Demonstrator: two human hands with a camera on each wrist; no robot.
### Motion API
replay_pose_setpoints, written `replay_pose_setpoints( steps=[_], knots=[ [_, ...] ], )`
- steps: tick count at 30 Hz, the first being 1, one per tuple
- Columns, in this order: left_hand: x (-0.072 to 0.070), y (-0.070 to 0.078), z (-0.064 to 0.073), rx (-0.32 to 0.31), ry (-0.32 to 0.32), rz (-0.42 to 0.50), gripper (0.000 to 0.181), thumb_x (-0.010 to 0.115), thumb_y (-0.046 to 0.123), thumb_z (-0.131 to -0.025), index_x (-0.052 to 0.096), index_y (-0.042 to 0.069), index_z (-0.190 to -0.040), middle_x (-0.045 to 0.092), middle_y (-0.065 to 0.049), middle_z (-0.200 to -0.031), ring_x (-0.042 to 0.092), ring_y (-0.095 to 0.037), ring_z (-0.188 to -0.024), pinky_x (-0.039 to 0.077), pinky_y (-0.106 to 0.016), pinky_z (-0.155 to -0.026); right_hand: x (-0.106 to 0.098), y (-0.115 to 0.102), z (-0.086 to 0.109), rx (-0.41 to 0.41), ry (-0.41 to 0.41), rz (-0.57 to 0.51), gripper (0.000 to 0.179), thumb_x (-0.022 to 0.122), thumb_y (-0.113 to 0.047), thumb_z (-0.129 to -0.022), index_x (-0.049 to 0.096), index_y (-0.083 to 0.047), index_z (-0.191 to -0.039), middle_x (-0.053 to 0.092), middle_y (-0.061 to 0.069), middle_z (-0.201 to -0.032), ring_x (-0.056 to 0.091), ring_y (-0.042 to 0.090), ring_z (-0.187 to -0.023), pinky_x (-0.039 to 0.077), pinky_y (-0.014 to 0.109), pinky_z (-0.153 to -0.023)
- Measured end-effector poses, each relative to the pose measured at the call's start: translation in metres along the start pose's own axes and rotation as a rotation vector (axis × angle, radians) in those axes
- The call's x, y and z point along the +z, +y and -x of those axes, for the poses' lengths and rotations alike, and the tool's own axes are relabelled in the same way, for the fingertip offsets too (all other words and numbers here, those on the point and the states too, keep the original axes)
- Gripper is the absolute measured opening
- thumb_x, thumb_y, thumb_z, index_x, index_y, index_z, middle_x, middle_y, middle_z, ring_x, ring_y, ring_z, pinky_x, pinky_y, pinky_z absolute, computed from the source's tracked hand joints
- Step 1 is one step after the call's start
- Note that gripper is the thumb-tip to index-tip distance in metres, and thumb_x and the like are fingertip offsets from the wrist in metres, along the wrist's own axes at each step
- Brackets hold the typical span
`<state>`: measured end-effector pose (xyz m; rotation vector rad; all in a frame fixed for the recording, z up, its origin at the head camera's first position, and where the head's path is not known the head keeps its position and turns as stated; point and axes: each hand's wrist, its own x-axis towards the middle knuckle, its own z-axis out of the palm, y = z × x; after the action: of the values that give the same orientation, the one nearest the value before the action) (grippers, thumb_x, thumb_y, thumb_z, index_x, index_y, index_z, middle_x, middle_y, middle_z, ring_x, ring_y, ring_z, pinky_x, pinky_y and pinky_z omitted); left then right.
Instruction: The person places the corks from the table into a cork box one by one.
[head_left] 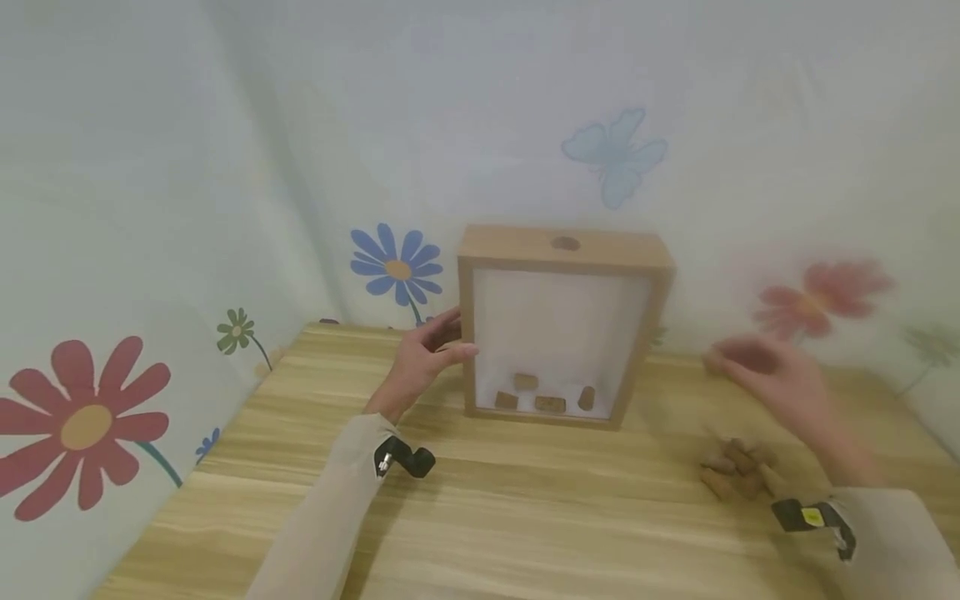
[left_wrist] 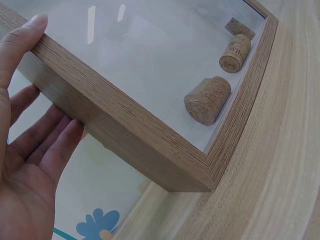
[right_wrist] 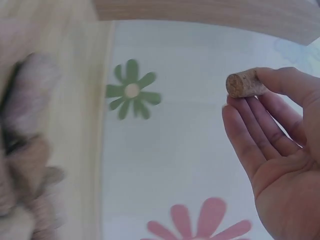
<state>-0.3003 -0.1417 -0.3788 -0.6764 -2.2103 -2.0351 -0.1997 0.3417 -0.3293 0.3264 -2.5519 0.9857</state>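
A wooden shadow box frame (head_left: 566, 250) with a clear front and a round hole in its top stands upright on the table. Several corks (head_left: 550, 404) lie along its bottom inside; one wide cork (left_wrist: 208, 101) shows close in the left wrist view. My left hand (head_left: 422, 360) grips the box's left side, thumb on the front edge and fingers against the side. To the right of the box, my right hand (head_left: 783, 387) is raised above the table, blurred in the head view. Between thumb and fingertips it pinches a cork (right_wrist: 245, 83), as the right wrist view shows.
A pile of loose corks (head_left: 738, 467) sits on the wood-grain table (head_left: 525, 517) below my right hand, blurred. Behind the table hangs a pale backdrop (head_left: 480, 125) printed with flowers and a butterfly.
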Motion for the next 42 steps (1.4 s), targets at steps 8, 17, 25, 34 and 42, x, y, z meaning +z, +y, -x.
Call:
replay_pose_setpoints(
  steps=[8,17,25,34,42],
  knots=[
    [-0.002,-0.001,-0.002,0.000,0.002,-0.008,0.073,0.083,0.018,-0.093,0.051,0.009,-0.158,0.061,-0.015,-0.148,0.056,-0.029,-0.137,0.050,-0.040,-0.111,-0.016,-0.038,-0.031,-0.054,0.128,-0.032,0.030,0.078,-0.023,-0.100,0.074,-0.006,-0.125,0.076,-0.012,-0.105,0.064,-0.004,-0.094,0.047,0.009,-0.082],
    [-0.003,0.002,0.000,0.001,0.004,-0.025,0.073,0.083,0.020,-0.093,0.051,0.010,-0.158,0.061,-0.014,-0.147,0.056,-0.029,-0.136,0.051,-0.041,-0.110,-0.044,-0.099,-0.061,0.052,0.098,-0.062,0.052,0.071,-0.051,-0.100,0.065,-0.018,-0.140,0.072,-0.003,-0.122,0.067,0.013,-0.083,0.058,0.027,-0.056],
    [-0.002,0.002,-0.003,0.021,-0.003,-0.017,0.073,0.083,0.019,-0.093,0.051,0.011,-0.158,0.061,-0.014,-0.147,0.057,-0.029,-0.136,0.051,-0.040,-0.110,-0.042,-0.150,-0.092,-0.054,0.047,-0.069,0.053,0.072,-0.051,-0.099,0.066,-0.019,-0.140,0.071,0.004,-0.133,0.064,0.011,-0.114,0.052,0.027,-0.101],
    [0.000,0.000,-0.005,0.012,-0.002,-0.035,0.076,0.086,0.029,-0.091,0.053,0.015,-0.158,0.062,-0.011,-0.147,0.057,-0.026,-0.136,0.050,-0.041,-0.111,-0.014,-0.185,-0.114,-0.220,0.044,-0.055,0.038,0.081,-0.032,-0.098,0.074,-0.008,-0.126,0.075,0.012,-0.122,0.066,0.006,-0.103,0.052,0.020,-0.093],
    [0.001,0.003,-0.004,0.010,-0.005,-0.030,0.073,0.084,0.022,-0.093,0.052,0.013,-0.158,0.062,-0.012,-0.147,0.057,-0.026,-0.136,0.048,-0.043,-0.113,0.010,-0.191,-0.129,-0.263,0.017,-0.070,0.035,0.081,-0.029,-0.097,0.074,-0.005,-0.121,0.076,0.013,-0.117,0.070,0.017,-0.104,0.054,0.025,-0.095]
  ],
)
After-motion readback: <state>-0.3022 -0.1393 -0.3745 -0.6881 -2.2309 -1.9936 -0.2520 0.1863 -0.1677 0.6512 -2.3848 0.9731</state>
